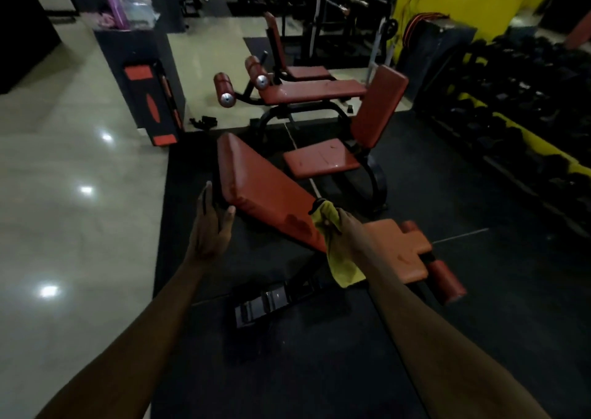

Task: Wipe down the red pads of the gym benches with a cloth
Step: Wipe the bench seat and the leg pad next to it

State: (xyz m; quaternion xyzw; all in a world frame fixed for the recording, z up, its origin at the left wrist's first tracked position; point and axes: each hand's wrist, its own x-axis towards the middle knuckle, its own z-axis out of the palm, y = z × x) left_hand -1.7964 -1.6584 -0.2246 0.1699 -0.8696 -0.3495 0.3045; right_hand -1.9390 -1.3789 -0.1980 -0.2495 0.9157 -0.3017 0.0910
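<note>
Dumbbell rack (540,142) behind; cloth (339,260) in right hand (345,227)

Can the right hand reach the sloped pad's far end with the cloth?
Probably yes: the right hand holds the cloth at the edge of the pad, nothing lies on it, and the left hand is at its left edge.

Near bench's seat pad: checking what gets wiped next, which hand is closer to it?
Right. The right hand, gripping the yellow cloth, is just beside the seat pad; the left hand is across the back pad, at its far left edge.
</note>
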